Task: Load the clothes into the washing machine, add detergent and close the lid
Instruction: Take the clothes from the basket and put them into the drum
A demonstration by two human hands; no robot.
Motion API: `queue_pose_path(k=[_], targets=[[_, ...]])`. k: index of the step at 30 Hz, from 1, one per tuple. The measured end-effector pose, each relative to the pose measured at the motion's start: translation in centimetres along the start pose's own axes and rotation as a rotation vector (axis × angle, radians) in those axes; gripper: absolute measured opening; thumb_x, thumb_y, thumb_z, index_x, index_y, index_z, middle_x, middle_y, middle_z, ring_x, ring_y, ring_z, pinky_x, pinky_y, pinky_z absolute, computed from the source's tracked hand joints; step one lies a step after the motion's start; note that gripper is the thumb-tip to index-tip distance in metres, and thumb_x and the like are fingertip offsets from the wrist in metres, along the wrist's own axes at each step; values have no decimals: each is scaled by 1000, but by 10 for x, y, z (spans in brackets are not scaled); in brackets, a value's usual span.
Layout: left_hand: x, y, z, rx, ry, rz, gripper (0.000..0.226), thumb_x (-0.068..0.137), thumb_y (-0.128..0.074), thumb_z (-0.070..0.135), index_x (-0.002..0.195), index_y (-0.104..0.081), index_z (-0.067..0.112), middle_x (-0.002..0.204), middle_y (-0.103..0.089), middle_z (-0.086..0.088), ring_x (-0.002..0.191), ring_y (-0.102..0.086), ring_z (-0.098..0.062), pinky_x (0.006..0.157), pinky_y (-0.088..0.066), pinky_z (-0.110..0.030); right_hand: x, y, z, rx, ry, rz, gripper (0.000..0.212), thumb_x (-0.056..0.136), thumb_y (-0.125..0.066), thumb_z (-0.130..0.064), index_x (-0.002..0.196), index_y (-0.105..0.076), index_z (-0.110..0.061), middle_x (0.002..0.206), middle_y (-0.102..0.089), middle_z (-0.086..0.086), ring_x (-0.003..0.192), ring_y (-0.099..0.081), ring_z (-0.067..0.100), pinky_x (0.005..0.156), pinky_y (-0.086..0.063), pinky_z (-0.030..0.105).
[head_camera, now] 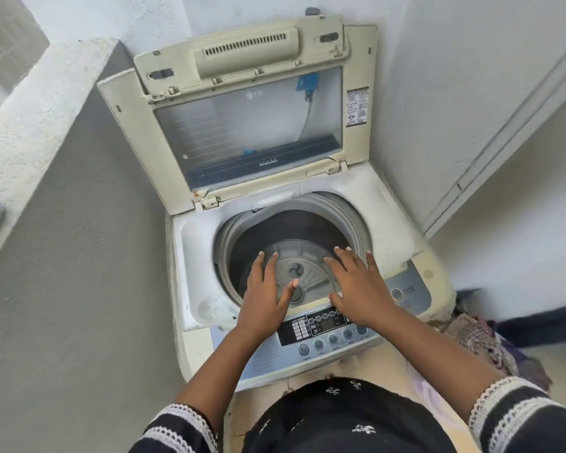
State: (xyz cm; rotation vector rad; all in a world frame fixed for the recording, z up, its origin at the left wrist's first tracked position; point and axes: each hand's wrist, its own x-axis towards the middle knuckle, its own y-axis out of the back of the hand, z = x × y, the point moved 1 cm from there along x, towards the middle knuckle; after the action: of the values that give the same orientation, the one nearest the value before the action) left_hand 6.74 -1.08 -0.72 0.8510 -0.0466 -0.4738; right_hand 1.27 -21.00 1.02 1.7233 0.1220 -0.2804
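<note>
You stand facing a cream top-loading washing machine (406,243) set in a corner, its lid (242,125) raised and leaning back against the far wall, so the round drum (294,237) lies open below you with no clothes in it. The clothes (484,335), a patterned heap, lie low on the floor to the right of the machine, near its front corner. Your right hand (356,286) is nearer to them than your left hand (265,289), so reaching them looks like a turn down and to the right. Both hands hover flat over the near rim of the drum, fingers spread, holding nothing. No detergent shows. Writing: a faint logo on the lid glass, a warning sticker at its right edge and small labels on the control panel (324,328), all too small to read.
</note>
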Motion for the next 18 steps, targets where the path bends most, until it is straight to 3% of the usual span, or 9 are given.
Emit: queue_pose_path(k=[7, 11, 15, 18], targets=[[-16, -28, 17, -71, -37, -97, 75, 91, -30, 66, 155, -20, 26, 164, -7, 0, 152, -8, -21, 121, -20, -43, -46, -20, 32, 175, -114, 110, 59, 98, -46, -48, 151, -32, -24, 161, -25, 3, 151, -16, 21, 122, 0, 49], [-23, -39, 32, -73, -81, -108, 75, 93, -27, 67, 155, -21, 25, 163, -11, -1, 151, -11, -20, 121, -20, -45, -68, -23, 57, 217, -142, 167, 59, 98, -44, -48, 150, -35, -22, 161, -26, 4, 151, -16, 22, 123, -2, 49], [-35, -59, 54, 50, -181, -49, 93, 85, -10, 82, 154, -24, 22, 164, -13, -5, 152, -6, -22, 122, -12, -43, -91, -29, 88, 207, -159, 200, 69, 90, -26, -56, 148, -39, -20, 159, -32, 5, 149, -24, 22, 121, -7, 48], [-47, -84, 82, 87, -287, -1, 81, 91, -17, 77, 151, -29, 24, 164, -13, -3, 152, 2, -17, 122, -6, -39, -116, -37, 122, 203, -164, 163, 65, 93, -32, -55, 151, -34, -24, 161, -26, 2, 150, -19, 20, 121, -4, 47]])
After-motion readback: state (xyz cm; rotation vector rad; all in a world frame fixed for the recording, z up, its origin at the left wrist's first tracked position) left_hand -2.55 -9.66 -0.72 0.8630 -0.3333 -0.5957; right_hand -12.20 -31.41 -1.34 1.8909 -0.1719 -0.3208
